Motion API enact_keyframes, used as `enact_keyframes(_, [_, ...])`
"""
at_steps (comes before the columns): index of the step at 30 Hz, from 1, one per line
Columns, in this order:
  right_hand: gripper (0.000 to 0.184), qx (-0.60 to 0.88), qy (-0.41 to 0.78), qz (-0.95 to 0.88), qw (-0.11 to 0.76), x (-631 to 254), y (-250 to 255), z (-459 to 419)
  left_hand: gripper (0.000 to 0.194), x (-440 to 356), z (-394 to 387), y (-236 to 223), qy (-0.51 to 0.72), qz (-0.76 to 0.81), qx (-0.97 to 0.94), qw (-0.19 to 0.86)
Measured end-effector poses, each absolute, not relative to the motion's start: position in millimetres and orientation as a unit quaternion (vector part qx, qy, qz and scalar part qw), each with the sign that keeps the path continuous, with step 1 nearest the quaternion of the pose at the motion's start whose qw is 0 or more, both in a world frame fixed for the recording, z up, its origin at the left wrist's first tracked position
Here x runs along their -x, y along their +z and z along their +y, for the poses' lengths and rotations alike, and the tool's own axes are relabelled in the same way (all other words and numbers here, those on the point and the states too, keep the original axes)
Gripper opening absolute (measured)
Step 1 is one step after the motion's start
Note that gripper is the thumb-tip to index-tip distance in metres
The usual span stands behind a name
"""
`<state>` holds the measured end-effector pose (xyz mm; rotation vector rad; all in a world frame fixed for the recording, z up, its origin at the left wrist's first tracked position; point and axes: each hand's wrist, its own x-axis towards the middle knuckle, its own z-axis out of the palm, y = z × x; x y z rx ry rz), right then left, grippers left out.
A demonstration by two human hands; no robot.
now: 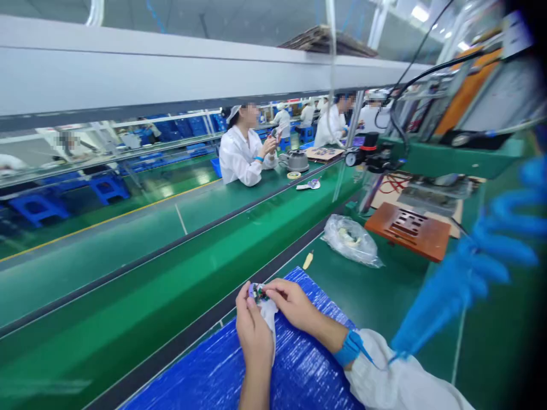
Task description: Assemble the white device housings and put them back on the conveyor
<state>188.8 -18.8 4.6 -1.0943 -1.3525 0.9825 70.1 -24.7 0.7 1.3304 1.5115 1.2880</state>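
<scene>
My left hand (253, 330) is closed around a small round part (257, 292) with green and dark bits on it, held with a white cloth (269, 314) under it. My right hand (291, 303) pinches the same part from the right, fingers pressed together. Both hands hover over a blue ribbed mat (294, 370) at the near edge of the green bench. A blue wrist strap (349, 347) with a coiled blue cord (465, 273) sits on my right wrist above a white sleeve.
A green conveyor belt (179, 267) runs along the left. A clear plastic bag (352, 240) and a brown slotted fixture (408, 229) lie ahead on the right, below a green machine frame (453, 156). Across the line, people in white coats work at stations.
</scene>
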Motion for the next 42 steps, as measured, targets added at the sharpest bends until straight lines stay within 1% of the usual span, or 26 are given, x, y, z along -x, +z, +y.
enact_keyframes(9, [0.027, 0.441, 0.464, -0.571, 0.513, -192, -2, -8, 0.047, -70, -27, -3, 0.501, 0.584, -0.525, 0.365])
enact_keyframes(13, [0.026, 0.430, 0.462, -0.603, 0.489, -196, 4, -10, 0.047, -71, -28, -3, 0.520, 0.571, -0.516, 0.371])
enact_keyframes(16, [0.026, 0.420, 0.449, -0.617, 0.491, -197, 6, -12, 0.048, -71, -29, -2, 0.534, 0.565, -0.508, 0.370])
enact_keyframes(22, [0.032, 0.420, 0.532, -0.556, 0.480, -195, 6, -15, 0.043, -69, -28, 1, 0.518, 0.564, -0.550, 0.333])
enact_keyframes(25, [0.031, 0.436, 0.539, -0.535, 0.482, -195, 6, -15, 0.041, -69, -28, 3, 0.510, 0.557, -0.575, 0.316])
enact_keyframes(29, [0.027, 0.457, 0.523, -0.531, 0.485, -193, 6, -17, 0.039, -69, -26, 3, 0.504, 0.551, -0.589, 0.309])
enact_keyframes(35, [0.021, 0.467, 0.454, -0.558, 0.514, -189, 2, -21, 0.037, -69, -25, -1, 0.490, 0.543, -0.615, 0.296])
enact_keyframes(39, [0.019, 0.479, 0.389, -0.602, 0.507, -189, -2, -23, 0.037, -69, -25, -2, 0.478, 0.542, -0.629, 0.287])
enact_keyframes(42, [0.020, 0.480, 0.367, -0.619, 0.502, -190, -3, -23, 0.037, -68, -24, -3, 0.472, 0.539, -0.635, 0.288])
